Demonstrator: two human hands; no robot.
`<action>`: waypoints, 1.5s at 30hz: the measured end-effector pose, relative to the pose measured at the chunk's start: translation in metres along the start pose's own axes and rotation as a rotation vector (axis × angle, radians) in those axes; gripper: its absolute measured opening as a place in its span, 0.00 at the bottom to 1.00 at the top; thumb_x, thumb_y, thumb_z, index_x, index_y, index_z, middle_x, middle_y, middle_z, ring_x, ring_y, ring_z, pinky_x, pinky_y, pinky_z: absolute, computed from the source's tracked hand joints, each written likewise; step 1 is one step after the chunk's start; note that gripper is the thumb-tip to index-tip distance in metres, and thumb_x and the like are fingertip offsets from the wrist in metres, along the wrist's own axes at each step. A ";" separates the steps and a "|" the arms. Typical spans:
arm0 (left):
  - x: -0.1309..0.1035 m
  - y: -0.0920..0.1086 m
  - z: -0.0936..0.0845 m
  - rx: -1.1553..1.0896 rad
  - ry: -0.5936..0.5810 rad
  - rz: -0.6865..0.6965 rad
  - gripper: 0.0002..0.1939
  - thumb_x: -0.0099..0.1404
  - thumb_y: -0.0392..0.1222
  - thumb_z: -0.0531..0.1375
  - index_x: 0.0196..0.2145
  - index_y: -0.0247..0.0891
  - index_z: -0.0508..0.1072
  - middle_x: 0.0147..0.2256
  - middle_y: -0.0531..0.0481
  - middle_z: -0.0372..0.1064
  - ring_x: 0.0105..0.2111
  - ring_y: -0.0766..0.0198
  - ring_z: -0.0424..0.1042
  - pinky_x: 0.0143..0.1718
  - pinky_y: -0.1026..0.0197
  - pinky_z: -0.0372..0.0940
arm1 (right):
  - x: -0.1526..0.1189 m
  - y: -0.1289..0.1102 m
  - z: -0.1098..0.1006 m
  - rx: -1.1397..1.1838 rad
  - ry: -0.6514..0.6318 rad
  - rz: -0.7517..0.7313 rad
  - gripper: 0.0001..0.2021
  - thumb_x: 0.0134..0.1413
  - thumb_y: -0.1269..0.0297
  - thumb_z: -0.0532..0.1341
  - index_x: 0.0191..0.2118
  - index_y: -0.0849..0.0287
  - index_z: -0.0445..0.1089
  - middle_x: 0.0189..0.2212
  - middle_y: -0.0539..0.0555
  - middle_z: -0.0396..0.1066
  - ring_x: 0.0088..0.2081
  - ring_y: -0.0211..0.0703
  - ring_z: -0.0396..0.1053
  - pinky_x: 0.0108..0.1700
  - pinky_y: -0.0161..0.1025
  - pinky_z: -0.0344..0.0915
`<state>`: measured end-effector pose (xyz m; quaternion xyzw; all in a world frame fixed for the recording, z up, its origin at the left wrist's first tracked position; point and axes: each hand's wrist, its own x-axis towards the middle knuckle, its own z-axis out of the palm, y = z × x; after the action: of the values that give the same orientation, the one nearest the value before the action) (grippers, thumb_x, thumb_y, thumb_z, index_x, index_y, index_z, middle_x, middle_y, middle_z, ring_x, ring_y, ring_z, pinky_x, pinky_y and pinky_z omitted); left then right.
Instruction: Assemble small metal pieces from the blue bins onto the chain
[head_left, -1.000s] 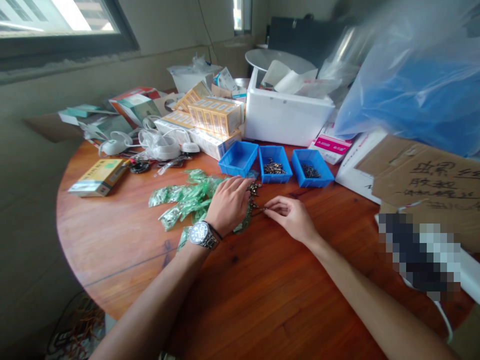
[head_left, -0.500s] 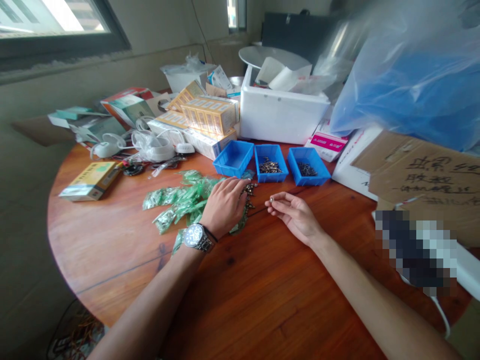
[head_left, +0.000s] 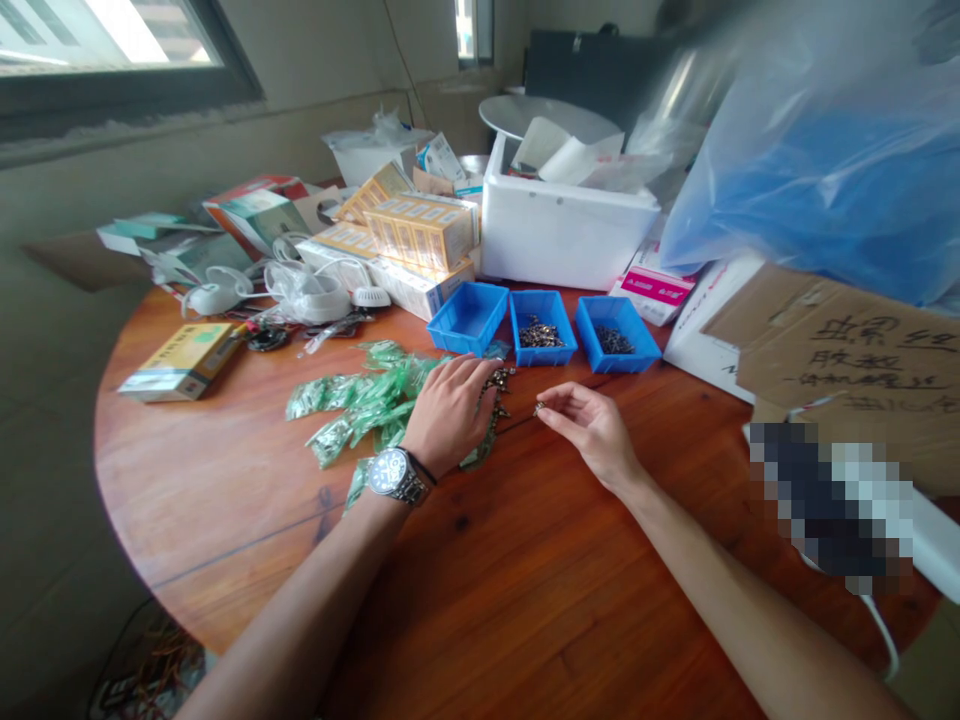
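Pinched between thumb and fingertips of the right hand (head_left: 592,425) is one small metal piece (head_left: 538,407), held just off the wooden table (head_left: 525,580), with the other fingers loosely curled. It is too small to say what kind of piece it is or which way its length runs.

Just to the left of that pinch, almost touching it, lies a small heap of loose metal parts (head_left: 499,385). The left hand (head_left: 450,410), with a wristwatch (head_left: 392,474) on it, lies flat and palm-down, fingers spread, its fingertips on the edge of the heap; it covers and steadies rather than grips, and holds nothing that I can see. Under and to the left of that hand a scatter of little green packets (head_left: 352,400) fans out across the table.

Beyond the pinch, away from the person, three blue trays stand in a row, side by side. The left tray (head_left: 469,318) looks bare inside; the middle tray (head_left: 541,325) and the right tray (head_left: 616,335) each hold a small dark pile of parts. The held piece sits nearest the middle one, which lies almost straight ahead of the fingertips, and the right hand is the closer of the two to all three trays.

Behind the trays a white foam box (head_left: 562,235) and stacked cartons (head_left: 424,235) crowd the far side of the table.
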<state>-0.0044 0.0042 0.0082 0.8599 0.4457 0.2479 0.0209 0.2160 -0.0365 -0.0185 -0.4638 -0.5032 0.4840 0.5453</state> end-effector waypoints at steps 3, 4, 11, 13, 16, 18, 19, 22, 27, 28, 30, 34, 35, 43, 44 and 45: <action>0.000 -0.001 0.000 0.004 0.008 -0.005 0.19 0.79 0.39 0.51 0.62 0.39 0.71 0.57 0.42 0.76 0.59 0.49 0.72 0.62 0.45 0.66 | 0.009 -0.003 -0.004 -0.056 0.040 -0.047 0.17 0.49 0.50 0.77 0.39 0.56 0.80 0.38 0.56 0.82 0.41 0.47 0.79 0.49 0.45 0.77; 0.000 -0.001 0.000 0.004 0.013 -0.006 0.18 0.79 0.39 0.51 0.62 0.39 0.71 0.57 0.42 0.76 0.59 0.49 0.72 0.62 0.45 0.66 | 0.015 -0.005 -0.006 -0.082 0.059 -0.071 0.17 0.50 0.51 0.77 0.39 0.56 0.80 0.38 0.56 0.82 0.41 0.48 0.79 0.49 0.45 0.77; 0.000 -0.003 0.002 -0.013 0.020 -0.004 0.20 0.77 0.35 0.51 0.62 0.40 0.71 0.57 0.43 0.75 0.60 0.50 0.71 0.62 0.46 0.65 | 0.089 -0.025 -0.017 -0.353 0.209 -0.310 0.09 0.52 0.60 0.73 0.37 0.58 0.79 0.35 0.56 0.82 0.37 0.49 0.80 0.44 0.45 0.78; 0.000 -0.003 0.002 -0.016 0.014 -0.005 0.21 0.77 0.35 0.51 0.63 0.40 0.71 0.57 0.42 0.75 0.59 0.50 0.71 0.62 0.46 0.66 | 0.109 -0.027 -0.018 -0.443 0.230 -0.344 0.07 0.53 0.64 0.71 0.37 0.58 0.78 0.34 0.56 0.82 0.36 0.49 0.80 0.43 0.45 0.77; 0.000 -0.003 0.002 -0.020 0.010 -0.010 0.21 0.77 0.34 0.50 0.62 0.41 0.71 0.56 0.42 0.75 0.59 0.51 0.72 0.61 0.47 0.66 | 0.118 -0.028 -0.016 -0.632 0.206 -0.378 0.08 0.53 0.69 0.70 0.40 0.59 0.78 0.38 0.58 0.83 0.39 0.52 0.79 0.45 0.48 0.76; 0.000 -0.003 0.002 -0.023 0.009 -0.016 0.21 0.77 0.34 0.50 0.62 0.41 0.72 0.56 0.42 0.75 0.58 0.51 0.72 0.61 0.47 0.66 | 0.108 -0.027 -0.011 -0.741 0.172 -0.445 0.10 0.55 0.71 0.69 0.43 0.58 0.78 0.43 0.59 0.82 0.44 0.54 0.79 0.49 0.49 0.75; 0.000 -0.002 0.001 -0.024 0.009 -0.017 0.21 0.77 0.34 0.50 0.62 0.40 0.72 0.56 0.42 0.75 0.58 0.51 0.72 0.60 0.47 0.66 | 0.098 -0.026 -0.007 -0.770 0.146 -0.487 0.10 0.57 0.72 0.67 0.44 0.57 0.78 0.44 0.58 0.82 0.45 0.54 0.78 0.50 0.48 0.74; 0.000 -0.002 0.001 -0.024 0.011 -0.020 0.21 0.77 0.35 0.50 0.62 0.40 0.71 0.56 0.42 0.75 0.58 0.51 0.72 0.60 0.47 0.66 | 0.062 -0.019 0.004 -0.742 -0.020 -0.527 0.07 0.62 0.73 0.64 0.42 0.55 0.78 0.40 0.55 0.81 0.40 0.49 0.77 0.46 0.43 0.73; 0.000 -0.002 0.002 -0.031 0.010 -0.022 0.22 0.77 0.35 0.49 0.63 0.40 0.71 0.57 0.42 0.75 0.59 0.51 0.71 0.62 0.47 0.65 | 0.019 0.004 0.014 -0.713 -0.216 -0.400 0.06 0.61 0.73 0.66 0.39 0.54 0.77 0.37 0.54 0.79 0.37 0.48 0.77 0.43 0.42 0.72; 0.000 -0.002 0.003 -0.031 0.009 -0.020 0.22 0.77 0.35 0.49 0.63 0.40 0.71 0.57 0.42 0.75 0.59 0.51 0.71 0.62 0.47 0.65 | 0.016 0.007 0.015 -0.718 -0.215 -0.383 0.06 0.61 0.74 0.66 0.39 0.54 0.77 0.36 0.54 0.79 0.38 0.49 0.77 0.42 0.43 0.72; 0.000 -0.002 0.003 -0.029 0.007 -0.016 0.22 0.77 0.35 0.49 0.63 0.40 0.71 0.57 0.42 0.75 0.60 0.51 0.71 0.62 0.47 0.65 | 0.015 0.012 0.018 -0.740 -0.222 -0.369 0.07 0.60 0.74 0.67 0.39 0.53 0.76 0.37 0.55 0.79 0.39 0.50 0.77 0.43 0.43 0.72; 0.000 -0.003 0.004 -0.024 0.001 -0.017 0.22 0.77 0.35 0.50 0.63 0.39 0.71 0.57 0.42 0.75 0.60 0.50 0.71 0.63 0.46 0.64 | 0.021 0.015 0.024 -0.822 -0.242 -0.378 0.09 0.58 0.75 0.70 0.40 0.54 0.76 0.40 0.56 0.79 0.41 0.51 0.77 0.46 0.45 0.72; 0.000 -0.003 0.004 -0.023 -0.002 -0.018 0.22 0.77 0.35 0.50 0.63 0.39 0.71 0.57 0.42 0.75 0.60 0.50 0.71 0.63 0.47 0.64 | 0.023 0.016 0.026 -0.840 -0.244 -0.381 0.09 0.58 0.75 0.70 0.40 0.54 0.76 0.40 0.57 0.80 0.41 0.51 0.77 0.46 0.45 0.72; 0.000 -0.003 0.004 -0.015 0.007 -0.009 0.22 0.76 0.34 0.50 0.63 0.39 0.70 0.57 0.42 0.75 0.60 0.51 0.70 0.63 0.47 0.64 | 0.025 0.012 0.028 -0.784 -0.252 -0.355 0.09 0.57 0.79 0.68 0.36 0.56 0.74 0.35 0.56 0.80 0.36 0.49 0.77 0.41 0.42 0.71; 0.000 -0.003 0.004 -0.014 0.009 -0.009 0.21 0.76 0.34 0.50 0.63 0.39 0.70 0.57 0.42 0.75 0.60 0.50 0.70 0.63 0.47 0.64 | 0.024 0.010 0.027 -0.760 -0.244 -0.346 0.09 0.56 0.78 0.67 0.36 0.56 0.75 0.34 0.54 0.80 0.34 0.47 0.76 0.39 0.41 0.70; 0.000 -0.003 0.004 -0.014 0.009 -0.009 0.21 0.76 0.34 0.50 0.63 0.39 0.70 0.57 0.42 0.75 0.60 0.50 0.70 0.63 0.47 0.64 | 0.023 0.008 0.026 -0.730 -0.233 -0.336 0.09 0.56 0.78 0.67 0.36 0.56 0.76 0.32 0.53 0.80 0.32 0.46 0.75 0.37 0.40 0.70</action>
<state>-0.0050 0.0064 0.0037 0.8566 0.4481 0.2546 0.0262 0.1898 -0.0127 -0.0230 -0.4805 -0.7686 0.2273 0.3559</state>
